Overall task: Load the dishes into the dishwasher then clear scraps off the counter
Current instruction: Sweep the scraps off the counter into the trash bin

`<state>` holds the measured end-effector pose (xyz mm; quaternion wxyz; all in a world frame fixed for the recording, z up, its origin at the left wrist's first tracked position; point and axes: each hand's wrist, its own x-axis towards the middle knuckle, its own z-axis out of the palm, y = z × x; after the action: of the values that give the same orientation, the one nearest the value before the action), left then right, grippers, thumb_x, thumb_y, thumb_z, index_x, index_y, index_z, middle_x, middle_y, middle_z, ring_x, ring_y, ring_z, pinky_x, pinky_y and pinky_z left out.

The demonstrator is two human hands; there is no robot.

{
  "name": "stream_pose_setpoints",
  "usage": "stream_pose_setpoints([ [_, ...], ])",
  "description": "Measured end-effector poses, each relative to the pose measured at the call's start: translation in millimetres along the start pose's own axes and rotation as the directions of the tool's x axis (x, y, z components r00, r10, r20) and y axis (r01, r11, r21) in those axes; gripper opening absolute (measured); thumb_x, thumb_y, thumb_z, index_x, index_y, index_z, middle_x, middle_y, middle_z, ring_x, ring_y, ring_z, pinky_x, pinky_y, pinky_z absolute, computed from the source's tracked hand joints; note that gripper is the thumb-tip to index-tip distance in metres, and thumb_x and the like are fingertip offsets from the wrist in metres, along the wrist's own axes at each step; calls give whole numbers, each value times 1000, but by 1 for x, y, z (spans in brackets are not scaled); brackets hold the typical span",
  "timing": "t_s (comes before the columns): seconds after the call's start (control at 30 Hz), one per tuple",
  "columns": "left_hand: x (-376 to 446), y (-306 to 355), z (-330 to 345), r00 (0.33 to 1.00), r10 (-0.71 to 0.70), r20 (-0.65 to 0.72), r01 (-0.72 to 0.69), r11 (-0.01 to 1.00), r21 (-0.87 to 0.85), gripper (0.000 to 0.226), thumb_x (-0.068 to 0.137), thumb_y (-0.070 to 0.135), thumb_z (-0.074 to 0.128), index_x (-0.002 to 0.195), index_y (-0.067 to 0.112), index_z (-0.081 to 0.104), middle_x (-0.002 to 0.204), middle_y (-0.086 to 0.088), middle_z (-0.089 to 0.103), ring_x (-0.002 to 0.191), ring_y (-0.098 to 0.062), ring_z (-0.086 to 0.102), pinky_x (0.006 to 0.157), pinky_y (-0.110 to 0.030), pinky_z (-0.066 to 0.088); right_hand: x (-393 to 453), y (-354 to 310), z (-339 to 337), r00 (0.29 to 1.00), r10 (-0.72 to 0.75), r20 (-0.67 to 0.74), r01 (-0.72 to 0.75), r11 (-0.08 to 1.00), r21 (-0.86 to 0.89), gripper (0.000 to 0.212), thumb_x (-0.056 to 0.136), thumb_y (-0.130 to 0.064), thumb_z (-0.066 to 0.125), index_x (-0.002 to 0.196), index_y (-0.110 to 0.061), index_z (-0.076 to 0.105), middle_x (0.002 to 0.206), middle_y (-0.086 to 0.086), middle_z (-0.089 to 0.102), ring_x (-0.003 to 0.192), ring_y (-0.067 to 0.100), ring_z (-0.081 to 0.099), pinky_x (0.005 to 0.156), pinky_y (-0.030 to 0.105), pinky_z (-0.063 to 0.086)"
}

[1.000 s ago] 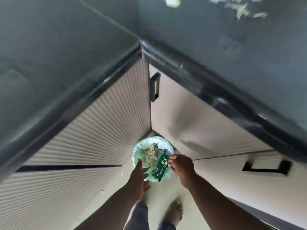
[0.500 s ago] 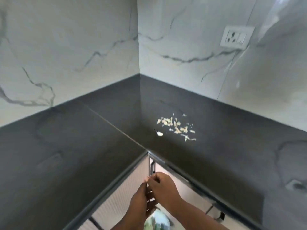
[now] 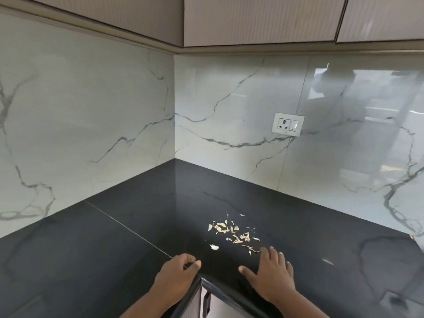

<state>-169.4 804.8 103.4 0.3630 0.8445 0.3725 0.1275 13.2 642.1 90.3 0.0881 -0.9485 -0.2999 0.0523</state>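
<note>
A small scatter of pale, papery scraps (image 3: 232,232) lies on the black stone counter (image 3: 114,244), right of the inner corner. My right hand (image 3: 271,275) rests flat on the counter with its fingers spread, the fingertips at the near edge of the scraps. Over the counter's front corner sits my left hand (image 3: 175,275), fingers loosely curled and holding nothing. No dishes or dishwasher are in view.
White marble-look walls meet at the corner behind the counter. A wall socket (image 3: 288,124) sits on the right wall. Ribbed upper cabinets (image 3: 252,19) hang overhead. A lower cabinet door with a dark handle (image 3: 206,304) shows below the counter edge.
My view has swung up from the bin on the floor to the counter. Both hands rose from the bin below onto the counter top, and the right hand reached the scraps.
</note>
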Motion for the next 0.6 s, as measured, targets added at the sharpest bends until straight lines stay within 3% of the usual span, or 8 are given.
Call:
stream_pose_setpoints([
  [0.1,19,-19,2,996,5,85,-42,894,446,78,88,71,23,149,23,26,157,1,22,146,-22,12,118,-40,9,-1,2,19,985,163,51,-164,986,6,124,66,-94,19,152,-9,-9,161,12,-10,147,32,-9,118,48,-4],
  [0.2,35,-32,10,991,12,136,-84,842,534,120,56,83,-15,153,16,6,161,-5,-3,147,-26,-7,115,-41,-12,8,-1,29,958,272,91,-277,960,48,140,50,-100,7,151,-5,-10,160,12,-13,147,30,-14,119,46,-7],
  [0.27,50,-42,18,991,72,109,-123,796,593,120,66,86,-10,148,8,30,156,-12,23,144,-32,20,112,-38,-18,18,-4,32,958,271,93,-276,960,40,142,48,-100,6,151,-4,-10,160,12,-14,147,29,-15,119,45,-7],
  [0.33,67,-48,27,986,69,149,-147,769,622,100,83,81,12,122,5,64,131,-12,59,119,-31,57,114,-37,-12,35,-9,33,968,234,93,-238,971,26,139,53,-100,9,151,-4,-12,160,13,-15,146,28,-17,119,44,-8],
  [0.37,76,-50,31,987,79,139,-150,754,640,96,84,79,17,117,5,67,127,-11,62,115,-31,60,115,-37,-9,44,-11,33,974,207,90,-210,977,21,139,53,-100,9,150,-3,-13,160,13,-16,146,29,-17,119,44,-8],
  [0.4,82,-47,31,986,49,159,-139,773,619,98,84,80,15,125,4,61,135,-11,55,122,-31,55,114,-36,-10,54,-12,33,981,173,87,-175,985,10,139,53,-100,9,150,-3,-13,159,13,-16,146,29,-18,119,44,-8],
  [0.5,107,-38,31,991,92,96,-131,797,589,112,67,85,-9,149,7,-4,150,-2,-18,147,-25,-6,113,-37,-17,81,-16,32,995,56,80,-55,998,-15,138,55,-101,9,150,-4,-15,159,13,-17,146,27,-20,119,41,-10],
  [0.6,136,-30,30,993,81,90,-119,782,612,112,62,84,-13,149,14,-16,149,3,-28,144,-20,-21,117,-40,-11,112,-22,34,996,-57,75,58,998,-14,136,57,-100,12,149,-4,-17,159,11,-18,145,25,-22,119,40,-10],
])
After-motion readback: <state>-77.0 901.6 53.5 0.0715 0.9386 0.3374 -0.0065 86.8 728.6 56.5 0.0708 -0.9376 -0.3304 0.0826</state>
